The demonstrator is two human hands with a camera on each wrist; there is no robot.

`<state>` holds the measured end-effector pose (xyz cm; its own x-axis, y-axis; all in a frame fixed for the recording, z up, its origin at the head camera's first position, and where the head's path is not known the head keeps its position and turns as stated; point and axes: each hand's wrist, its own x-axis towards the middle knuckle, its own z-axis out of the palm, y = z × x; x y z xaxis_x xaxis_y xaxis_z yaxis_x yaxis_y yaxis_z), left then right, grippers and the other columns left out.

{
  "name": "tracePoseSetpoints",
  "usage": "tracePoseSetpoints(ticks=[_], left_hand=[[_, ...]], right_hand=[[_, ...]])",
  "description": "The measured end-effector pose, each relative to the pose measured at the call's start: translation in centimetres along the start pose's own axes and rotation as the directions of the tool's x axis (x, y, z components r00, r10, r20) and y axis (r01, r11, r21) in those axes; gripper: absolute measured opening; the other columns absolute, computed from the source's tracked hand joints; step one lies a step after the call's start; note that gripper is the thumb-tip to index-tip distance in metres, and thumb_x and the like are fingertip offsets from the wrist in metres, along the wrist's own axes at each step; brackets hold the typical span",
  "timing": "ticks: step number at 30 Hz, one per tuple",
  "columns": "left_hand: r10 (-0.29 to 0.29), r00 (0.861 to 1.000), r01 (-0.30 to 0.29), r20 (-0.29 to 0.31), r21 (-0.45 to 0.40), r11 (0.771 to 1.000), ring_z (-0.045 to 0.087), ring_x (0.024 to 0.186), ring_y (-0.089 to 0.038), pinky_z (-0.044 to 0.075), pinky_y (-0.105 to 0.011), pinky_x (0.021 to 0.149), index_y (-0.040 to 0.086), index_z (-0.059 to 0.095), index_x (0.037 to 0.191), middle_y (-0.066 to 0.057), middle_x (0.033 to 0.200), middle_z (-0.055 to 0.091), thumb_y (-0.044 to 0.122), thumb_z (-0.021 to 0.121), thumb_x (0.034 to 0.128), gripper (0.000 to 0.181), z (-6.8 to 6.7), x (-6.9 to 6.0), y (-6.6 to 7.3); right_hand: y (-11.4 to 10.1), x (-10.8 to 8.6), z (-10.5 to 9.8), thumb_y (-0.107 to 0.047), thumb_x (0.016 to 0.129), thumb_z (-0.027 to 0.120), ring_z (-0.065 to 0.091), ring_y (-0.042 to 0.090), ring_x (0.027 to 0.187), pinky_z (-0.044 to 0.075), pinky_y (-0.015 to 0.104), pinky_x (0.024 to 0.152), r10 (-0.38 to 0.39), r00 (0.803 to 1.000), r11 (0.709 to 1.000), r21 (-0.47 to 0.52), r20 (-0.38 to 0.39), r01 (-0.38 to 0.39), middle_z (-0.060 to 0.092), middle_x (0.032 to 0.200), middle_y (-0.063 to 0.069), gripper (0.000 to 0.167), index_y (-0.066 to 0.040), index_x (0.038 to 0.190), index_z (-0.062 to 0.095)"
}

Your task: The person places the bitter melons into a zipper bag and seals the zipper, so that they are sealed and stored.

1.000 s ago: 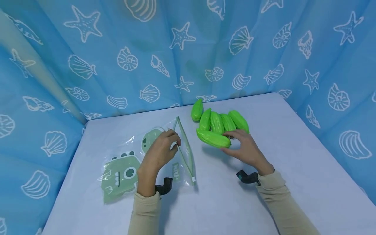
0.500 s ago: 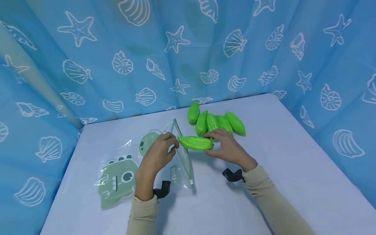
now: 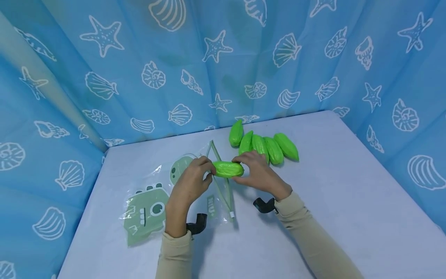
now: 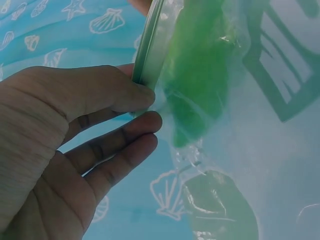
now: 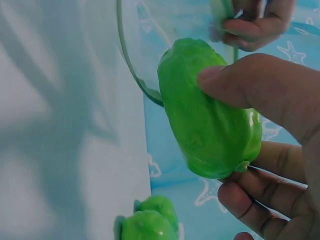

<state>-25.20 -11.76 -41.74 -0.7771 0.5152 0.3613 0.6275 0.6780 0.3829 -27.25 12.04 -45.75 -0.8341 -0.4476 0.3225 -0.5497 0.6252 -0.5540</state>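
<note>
My left hand (image 3: 189,182) pinches the green zip edge (image 4: 150,37) of a clear bag (image 3: 146,213) printed with green cartoon monsters. Between thumb and fingers, my right hand (image 3: 259,174) holds a bright green, wrinkled, gourd-like vegetable (image 3: 228,169) with a short stem stub. It lies sideways at the bag's parted mouth, its far end close to my left fingers. Through the clear plastic, the left wrist view shows the green vegetable (image 4: 200,70) tapering downward. In the right wrist view my thumb rests on top of the vegetable (image 5: 200,125), with fingers beneath.
Several more green gourd-like vegetables (image 3: 275,151) lie in a cluster toward the back of the white table (image 3: 348,217). A white zip slider (image 3: 232,214) sits at the bag's near corner. A blue shell-patterned curtain (image 3: 237,69) stands behind the table and along its sides.
My right hand has carried the green vegetable left, from beside the cluster to the bag's mouth. My left hand keeps its pinch on the bag edge in nearly the same place.
</note>
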Motion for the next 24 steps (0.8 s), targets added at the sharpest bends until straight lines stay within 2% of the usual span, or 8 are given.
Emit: tracePoseSetpoints(ticks=[9,12,16,21,24], left_hand=[[0.012,0.999,-0.013,0.03,0.015,1.0,0.06,0.093,-0.025,0.052,-0.037,0.083,0.004,0.072,0.088,-0.006,0.098,0.063,-0.012,0.072,0.0825,0.017,0.0,0.1,0.2],[0.014,1.0,-0.014,0.019,0.007,1.0,0.06,0.094,-0.024,0.053,-0.036,0.084,0.004,0.072,0.088,-0.006,0.099,0.063,-0.01,0.073,0.0827,0.016,0.1,0.1,0.2],[0.044,0.999,-0.044,-0.003,-0.014,0.999,0.06,0.095,-0.022,0.053,-0.035,0.084,0.005,0.072,0.088,-0.005,0.1,0.064,-0.009,0.074,0.083,0.015,0.1,0.1,0.4],[0.069,0.998,-0.069,-0.008,-0.024,0.997,0.06,0.095,-0.022,0.053,-0.034,0.083,0.005,0.072,0.088,-0.006,0.101,0.064,-0.009,0.074,0.0833,0.015,0.1,0.2,0.6],[0.073,0.997,-0.073,-0.013,-0.018,0.997,0.06,0.096,-0.023,0.053,-0.034,0.083,0.005,0.072,0.088,-0.006,0.102,0.065,-0.009,0.075,0.0825,0.015,0.1,0.2,0.6]], right_hand=[[-0.5,0.9,1.3,-0.028,0.083,0.083,0.051,0.03,0.114,0.035,0.055,0.089,0.001,1.0,1.0,-0.012,-0.002,-0.001,0.063,0.12,0.008,0.047,-0.01,0.123,0.068],[-0.7,1.2,1.8,-0.028,0.083,0.083,0.051,0.029,0.113,0.035,0.054,0.088,-0.013,1.0,1.0,-0.016,-0.009,0.013,0.064,0.12,0.008,0.046,-0.01,0.123,0.069],[-1.0,1.9,2.5,-0.027,0.084,0.082,0.052,0.028,0.111,0.036,0.053,0.086,-0.042,0.999,0.999,-0.033,-0.002,0.042,0.064,0.12,0.007,0.045,-0.01,0.124,0.068],[-1.6,2.6,3.3,-0.019,0.085,0.08,0.052,0.028,0.112,0.036,0.059,0.09,-0.057,0.998,0.998,-0.032,0.029,0.058,0.064,0.12,0.007,0.043,-0.009,0.125,0.067],[-2.0,2.9,3.5,-0.015,0.084,0.079,0.052,0.028,0.113,0.036,0.057,0.089,-0.059,0.998,0.998,-0.031,0.037,0.06,0.064,0.122,0.007,0.044,-0.009,0.126,0.067]])
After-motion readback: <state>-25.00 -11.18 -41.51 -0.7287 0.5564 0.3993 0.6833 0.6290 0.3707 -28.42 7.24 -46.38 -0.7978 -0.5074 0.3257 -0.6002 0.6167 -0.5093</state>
